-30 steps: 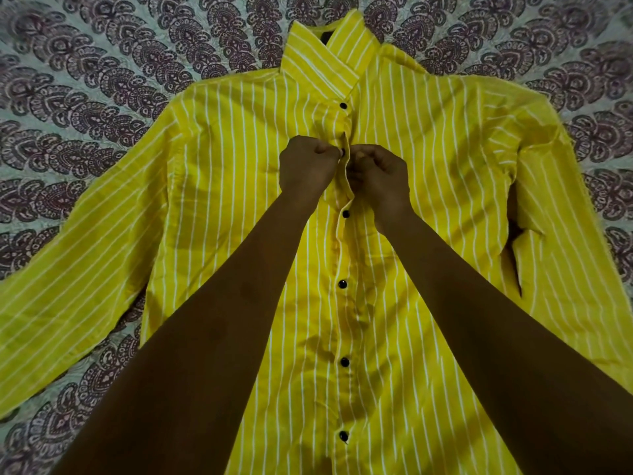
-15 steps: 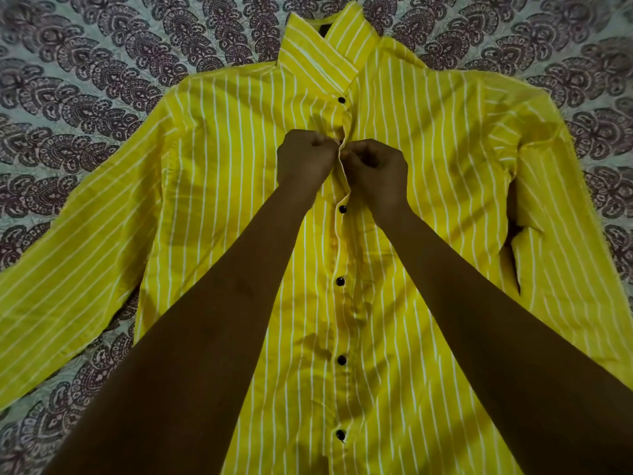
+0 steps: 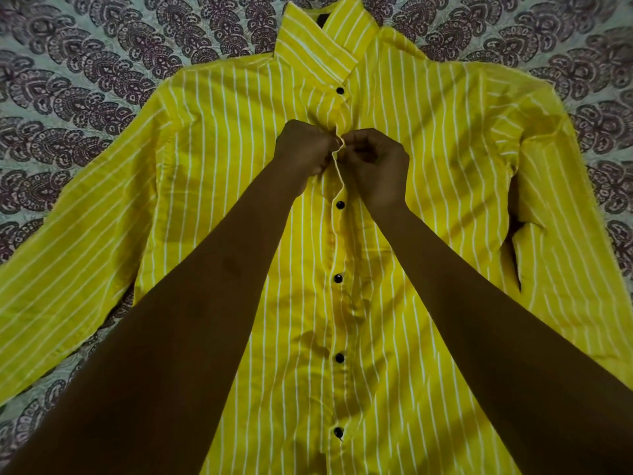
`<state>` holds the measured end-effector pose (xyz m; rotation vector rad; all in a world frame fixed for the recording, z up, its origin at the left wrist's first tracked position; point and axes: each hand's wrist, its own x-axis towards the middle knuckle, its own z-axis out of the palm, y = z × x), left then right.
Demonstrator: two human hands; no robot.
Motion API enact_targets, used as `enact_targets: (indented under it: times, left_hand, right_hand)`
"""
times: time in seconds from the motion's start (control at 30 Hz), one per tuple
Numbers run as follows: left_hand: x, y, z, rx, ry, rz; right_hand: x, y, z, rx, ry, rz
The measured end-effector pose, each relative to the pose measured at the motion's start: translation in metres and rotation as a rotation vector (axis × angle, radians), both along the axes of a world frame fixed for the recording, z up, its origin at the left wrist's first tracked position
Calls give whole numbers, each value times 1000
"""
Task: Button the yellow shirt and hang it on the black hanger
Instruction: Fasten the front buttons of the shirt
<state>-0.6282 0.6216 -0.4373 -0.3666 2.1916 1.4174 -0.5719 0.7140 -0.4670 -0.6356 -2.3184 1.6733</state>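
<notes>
Lying flat, front up, on a paisley bedspread (image 3: 85,63), the yellow striped shirt (image 3: 239,166) has its collar at twelve o'clock. Left hand (image 3: 305,149) and right hand (image 3: 376,169) meet on the placket below the top black button (image 3: 340,90), each with fingers curled, pinching the fabric edge. Four lower buttons look fastened toward six o'clock.

Bedsheet (image 3: 102,80) fills the bkgd: pale grey-green cloth w/ dark purple paisley-type motifs in curved, fanning rows. Shows along top edge, both upper corners, down the left side to bottom-left corner, & a strip on the right edge. Surface looks slightly quilted/textured; lighting dim, fine detail of print unclear.
</notes>
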Motion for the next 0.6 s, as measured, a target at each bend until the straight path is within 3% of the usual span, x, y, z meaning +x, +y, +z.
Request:
enact_targets:
  times: [0.13, 0.27, 0.37, 0.5, 0.6]
  left_hand:
    - [-1, -1, -6, -60, 15, -36]
    - [4, -1, -3, 97, -101, 48]
    - [10, 0, -3, 158, -46, 79]
    - [7, 11, -8, 110, -50, 186]
    - [5, 12, -11, 129, -110, 229]
  right_hand:
    - [4, -4, -7, 40, -9, -19]
    - [4, -5, -9, 115, 2, -2]
    - [5, -8, -9, 128, 6, -6]
    - [8, -9, -5, 51, 19, -58]
    - [6, -8, -3, -120, -3, -95]
